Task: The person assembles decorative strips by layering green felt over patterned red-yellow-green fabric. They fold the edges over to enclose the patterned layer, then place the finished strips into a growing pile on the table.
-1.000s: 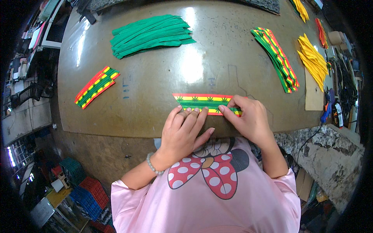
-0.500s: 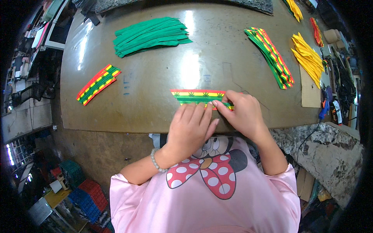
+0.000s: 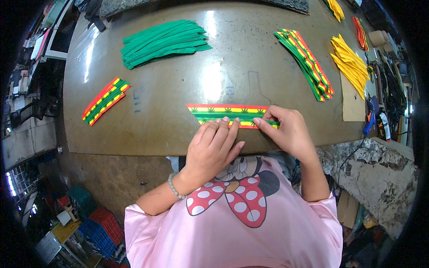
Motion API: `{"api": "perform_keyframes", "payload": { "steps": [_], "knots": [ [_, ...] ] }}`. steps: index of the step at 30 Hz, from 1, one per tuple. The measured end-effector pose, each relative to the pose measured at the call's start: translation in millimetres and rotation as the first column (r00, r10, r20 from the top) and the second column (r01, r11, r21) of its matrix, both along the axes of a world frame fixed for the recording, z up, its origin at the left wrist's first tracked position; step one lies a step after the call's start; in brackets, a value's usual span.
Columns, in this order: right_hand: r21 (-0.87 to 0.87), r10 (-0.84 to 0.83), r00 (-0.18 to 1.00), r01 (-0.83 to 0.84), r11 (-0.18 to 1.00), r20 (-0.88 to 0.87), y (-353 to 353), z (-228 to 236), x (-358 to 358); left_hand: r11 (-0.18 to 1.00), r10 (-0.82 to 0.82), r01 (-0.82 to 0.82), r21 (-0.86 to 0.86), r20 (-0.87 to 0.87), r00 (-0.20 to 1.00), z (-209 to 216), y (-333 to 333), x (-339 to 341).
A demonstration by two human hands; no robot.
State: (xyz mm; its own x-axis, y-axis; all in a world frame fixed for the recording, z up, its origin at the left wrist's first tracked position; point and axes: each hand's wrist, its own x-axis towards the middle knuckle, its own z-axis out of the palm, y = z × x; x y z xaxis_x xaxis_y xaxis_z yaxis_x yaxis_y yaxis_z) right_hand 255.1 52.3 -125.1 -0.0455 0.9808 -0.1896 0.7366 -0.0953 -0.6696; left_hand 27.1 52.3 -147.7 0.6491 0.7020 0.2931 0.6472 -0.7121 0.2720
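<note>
Both hands rest on a striped fabric strip (image 3: 228,114) banded in red, yellow and green, which lies flat near the front edge of the brown worktable (image 3: 170,107), straight ahead of the person. The left hand (image 3: 213,147) lies palm down with its fingers stretched forward and loosely together, their tips pressing the strip's near edge around its middle; it grips nothing. The right hand (image 3: 286,129) sits at the strip's right end, its fingers curled and their tips pinching or pressing that end, though whether the cloth is truly nipped between finger and thumb cannot be told. The 2 hands lie just beside each other, not touching. Farther back on the table, a heap of plain green strips (image 3: 163,42) lies left of centre, and a fanned stack of striped strips (image 3: 306,62) lies to the right, with a pile of yellow pieces (image 3: 351,64) beyond it. A short bundle of striped strips (image 3: 106,100) lies well apart on the left.
</note>
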Motion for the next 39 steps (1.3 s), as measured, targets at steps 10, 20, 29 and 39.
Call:
{"api": "perform_keyframes", "payload": {
  "steps": [10, 20, 29, 39],
  "knots": [
    [0.004, -0.019, 1.000, 0.019, 1.000, 0.022, 0.4, 2.4, -4.0, 0.999, 0.015, -0.015, 0.046, -0.017, 1.000, -3.4, 0.1, 2.1],
    [-0.035, 0.016, 0.997, -0.013, 0.999, 0.076, 1.8, 2.1, -3.2, 0.998, 0.070, -0.070, 0.003, -0.016, 0.997, 1.7, -11.1, 22.0],
    [0.006, -0.013, 1.000, 0.013, 1.000, -0.027, -6.3, 3.4, 4.5, 0.997, 0.004, 0.000, -0.083, 0.049, 0.999, -4.6, -4.7, 17.2],
    [0.075, -0.037, 0.998, 0.041, 0.996, -0.047, -8.9, -2.3, 5.7, 0.996, -0.015, 0.019, -0.088, 0.038, 0.999, -5.2, -2.4, 13.3]
  ]
}}
